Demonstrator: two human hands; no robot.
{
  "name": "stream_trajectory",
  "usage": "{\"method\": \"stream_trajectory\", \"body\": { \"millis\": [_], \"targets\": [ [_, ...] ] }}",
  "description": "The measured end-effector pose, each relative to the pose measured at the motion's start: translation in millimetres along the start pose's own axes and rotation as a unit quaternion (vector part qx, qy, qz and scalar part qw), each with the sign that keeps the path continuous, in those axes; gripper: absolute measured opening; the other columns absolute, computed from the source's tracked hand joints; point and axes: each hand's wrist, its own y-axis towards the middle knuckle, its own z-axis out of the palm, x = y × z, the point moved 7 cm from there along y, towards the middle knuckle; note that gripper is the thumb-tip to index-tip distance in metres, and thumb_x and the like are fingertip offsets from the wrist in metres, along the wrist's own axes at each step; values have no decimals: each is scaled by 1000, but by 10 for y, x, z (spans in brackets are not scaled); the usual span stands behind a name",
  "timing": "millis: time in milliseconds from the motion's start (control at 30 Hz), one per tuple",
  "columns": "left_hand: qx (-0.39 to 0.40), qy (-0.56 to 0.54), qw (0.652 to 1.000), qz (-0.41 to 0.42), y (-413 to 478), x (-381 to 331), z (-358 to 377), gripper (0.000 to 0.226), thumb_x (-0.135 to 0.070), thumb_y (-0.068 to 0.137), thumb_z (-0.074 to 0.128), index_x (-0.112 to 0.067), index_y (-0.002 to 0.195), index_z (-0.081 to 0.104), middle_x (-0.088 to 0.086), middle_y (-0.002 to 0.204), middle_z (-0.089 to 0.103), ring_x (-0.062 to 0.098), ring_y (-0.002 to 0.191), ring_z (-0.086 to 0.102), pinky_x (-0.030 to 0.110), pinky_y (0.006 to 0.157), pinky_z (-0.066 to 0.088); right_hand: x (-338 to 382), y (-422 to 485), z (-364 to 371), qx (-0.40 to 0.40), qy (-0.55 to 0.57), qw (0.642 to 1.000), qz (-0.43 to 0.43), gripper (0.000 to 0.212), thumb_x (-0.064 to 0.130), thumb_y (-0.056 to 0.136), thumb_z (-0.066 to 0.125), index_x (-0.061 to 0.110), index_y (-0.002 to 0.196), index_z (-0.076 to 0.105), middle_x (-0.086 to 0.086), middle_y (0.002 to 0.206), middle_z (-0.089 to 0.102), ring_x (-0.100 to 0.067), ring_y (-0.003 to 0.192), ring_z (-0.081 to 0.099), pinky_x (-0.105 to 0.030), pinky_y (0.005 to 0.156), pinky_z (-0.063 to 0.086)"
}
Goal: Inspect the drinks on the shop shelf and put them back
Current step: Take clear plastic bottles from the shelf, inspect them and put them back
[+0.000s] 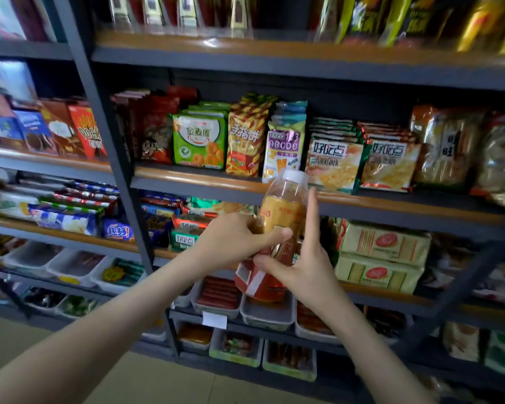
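Holding a drink bottle (283, 220) off the shelf, in mid-air before the shelving; tilted, white cap (296, 177) up and slightly right, base down toward the left; amber liquid inside, orange and red label round the body; gripped round the middle by the left hand (233, 243), thumb laid across the front of the label, fingers wrapped behind; held lower down by the right hand (303, 269), thumb pressed on the red and white part of the label, index finger straight and pointing up along the bottle's right side, other fingers hidden behind it; bare forearms reaching in from the lower edge; cap level with the wooden front edge of the middle shelf (201, 179) and overlapping a purple and white packet (283, 153); on that shelf, upright snack packets in a row, among them a green packet (200, 141) and two orange packets (333, 164) lettered alike; lower, right of the hands, pale yellow packs (382, 243) stacked flat; lower still, plastic trays (267, 313) of small goods; pale floor (158, 374) at the bottom; outer parts too blurred to read.
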Motion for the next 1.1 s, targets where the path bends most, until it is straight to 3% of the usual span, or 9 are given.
{"method": "stream_trajectory", "body": {
  "millis": [67,167,267,433,567,667,767,967,1100],
  "targets": [
    [-7,-67,997,30,52,-135,-185,69,-79,69,58,-24,110,61,-8,82,69,9,77,65,30,74,52,79,147,-147,-35,20,997,-61,119,20,74,82,54,145,-8,30,146,27,13,127,41,-14,99,42],
    [-38,-192,974,111,109,-280,-544,42,-38,89,67,-31,128,52,-8,111,67,1,98,66,22,85,54,216,417,-331,-86,46,988,-119,111,28,76,81,59,145,0,19,156,22,-9,137,40,-43,107,43],
    [-129,-149,965,175,202,-364,-1024,37,-24,94,59,-29,130,51,-9,118,63,-5,103,62,12,87,49,516,723,-460,-126,37,974,-183,105,36,76,80,66,140,2,16,159,16,-18,139,37,-50,104,44],
    [-282,24,928,241,614,-353,-1792,37,-26,96,57,-24,133,52,-5,126,60,5,115,56,17,94,42,1215,1286,-669,-182,-9,931,-316,102,41,77,75,64,140,-2,17,160,3,-18,147,21,-51,109,38],
    [-362,156,878,271,1049,-292,-2257,46,-23,94,60,-16,138,50,10,143,45,25,130,43,32,103,35,1673,1800,-858,-259,-52,882,-391,105,15,80,77,33,146,-3,31,152,1,2,145,11,-20,115,24],
    [-405,215,842,283,1374,-239,-2551,51,-19,90,65,-13,138,50,22,146,39,39,130,41,49,104,37,1834,2196,-1001,-318,-93,856,-396,106,12,79,78,27,150,1,4,157,3,-16,149,9,-38,120,21],
    [-420,261,820,289,1691,-194,-2723,55,-31,90,62,-16,141,47,26,150,32,45,136,32,60,108,28,1853,2512,-1047,-319,-140,854,-386,106,13,77,80,39,147,4,14,156,2,-17,148,11,-50,116,27],
    [-379,261,832,311,2162,-138,-2783,58,-49,93,31,-24,145,42,20,157,21,38,145,16,61,112,13,1778,2868,-1022,-267,-229,896,-270,108,13,79,78,64,137,2,27,144,12,8,130,22,-6,96,31],
    [-362,196,841,350,2317,-149,-2718,51,-37,95,28,-23,139,50,18,156,25,36,146,14,54,114,7,1867,3093,-1043,-221,-261,914,-217,108,15,80,77,65,140,3,22,153,15,-6,136,31,-36,106,41]
  ]
}}
